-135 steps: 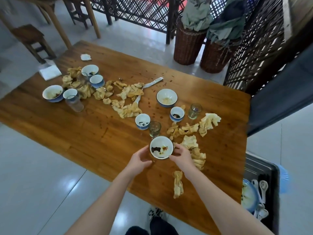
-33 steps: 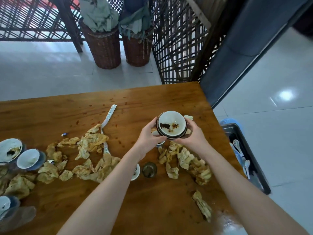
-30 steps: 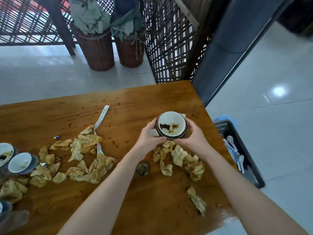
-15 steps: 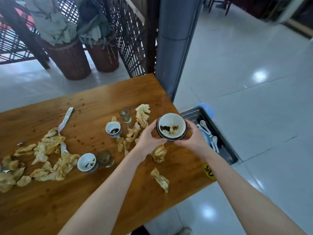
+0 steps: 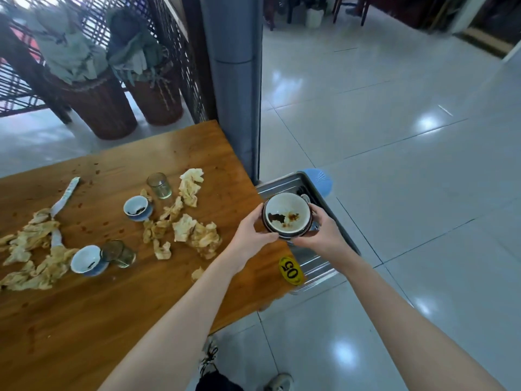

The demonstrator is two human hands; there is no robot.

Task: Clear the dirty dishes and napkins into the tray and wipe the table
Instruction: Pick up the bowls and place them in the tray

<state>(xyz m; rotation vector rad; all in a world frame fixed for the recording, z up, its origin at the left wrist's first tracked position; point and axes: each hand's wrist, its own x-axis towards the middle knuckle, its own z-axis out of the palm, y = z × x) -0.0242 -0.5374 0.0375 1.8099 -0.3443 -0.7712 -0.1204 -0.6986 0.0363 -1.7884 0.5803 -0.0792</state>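
I hold a stack of dirty white bowls (image 5: 287, 215) with dark sauce inside, my left hand (image 5: 251, 231) gripping its left side and my right hand (image 5: 324, 235) its right side. The stack hangs above the metal tray (image 5: 318, 262) that sits low beside the right end of the wooden table (image 5: 118, 300). On the table lie two small blue-and-white cups (image 5: 136, 208) (image 5: 86, 259), an upright glass (image 5: 159, 185), a tipped glass (image 5: 119, 253) and several crumpled stained napkins (image 5: 197, 234).
A yellow "05" sticker (image 5: 291, 270) marks the table's corner. A blue stool (image 5: 320, 179) is behind the tray, a grey pillar (image 5: 234, 80) at the table's far end, two wicker baskets (image 5: 98, 105) beyond. Tiled floor stretches to the right. My shoes (image 5: 279, 382) show below.
I lifted the bowl off the table with both hands and carried it right, past the table's end, until it hangs over the tray. The view turned right with it.
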